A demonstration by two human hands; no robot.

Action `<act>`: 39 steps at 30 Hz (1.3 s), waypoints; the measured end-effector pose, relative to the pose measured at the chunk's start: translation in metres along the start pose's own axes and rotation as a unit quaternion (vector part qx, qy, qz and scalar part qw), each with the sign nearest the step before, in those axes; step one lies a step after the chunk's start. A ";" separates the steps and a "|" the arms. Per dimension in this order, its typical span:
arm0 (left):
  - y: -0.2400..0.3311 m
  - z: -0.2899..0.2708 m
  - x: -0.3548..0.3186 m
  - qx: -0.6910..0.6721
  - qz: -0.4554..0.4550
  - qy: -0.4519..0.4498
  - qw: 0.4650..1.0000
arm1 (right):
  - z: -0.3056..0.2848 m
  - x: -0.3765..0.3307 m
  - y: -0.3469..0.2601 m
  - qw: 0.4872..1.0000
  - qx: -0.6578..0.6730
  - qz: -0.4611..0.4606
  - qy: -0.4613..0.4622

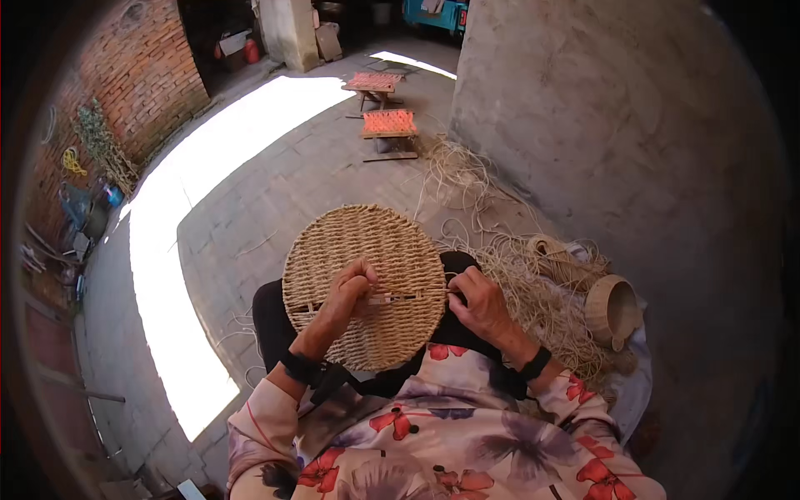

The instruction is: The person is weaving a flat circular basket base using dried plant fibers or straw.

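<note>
A round, tan disc woven from twisted cord [367, 237] lies across my lap on dark trousers. A narrow gap runs across it below its middle, with a thin pale strip [382, 300] showing there. My left hand [340, 302] is closed above that gap, and what its fingers grip is hidden. At the disc's right rim my right hand [485, 310] is closed, thumb and fingers pinched together. Whatever sits in that pinch is too small to make out.
Loose cord [533, 292] heaps on the floor at my right, beside a coil of cord [567, 262] and a small woven basket [612, 308] on its side. Ahead stand two folding stools [389, 123] with orange-red seats. A grey wall [617, 125] rises on the right.
</note>
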State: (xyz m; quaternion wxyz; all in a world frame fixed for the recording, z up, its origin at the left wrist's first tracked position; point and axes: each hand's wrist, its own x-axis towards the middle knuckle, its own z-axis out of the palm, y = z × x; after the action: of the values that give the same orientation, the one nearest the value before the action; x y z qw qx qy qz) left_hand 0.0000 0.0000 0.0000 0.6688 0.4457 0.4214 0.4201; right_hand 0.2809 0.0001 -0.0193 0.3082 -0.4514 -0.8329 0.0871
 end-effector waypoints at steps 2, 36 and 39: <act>0.001 -0.009 -0.005 -0.133 -0.032 -0.005 0.991 | 0.002 -0.002 -0.005 0.990 0.092 0.056 0.090; 0.011 -0.048 -0.056 -0.105 0.079 0.168 0.977 | -0.010 -0.001 -0.030 0.954 0.157 0.246 0.065; 0.043 -0.034 -0.075 0.009 0.130 0.140 0.981 | -0.010 0.045 -0.069 0.981 0.122 -0.062 0.140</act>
State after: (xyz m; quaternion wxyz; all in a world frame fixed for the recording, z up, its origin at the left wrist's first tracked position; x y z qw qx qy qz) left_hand -0.0615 -0.0517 0.0468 0.5387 0.4392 0.4529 0.5584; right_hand 0.2202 -0.0049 0.0378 0.4792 -0.3657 -0.7909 0.1052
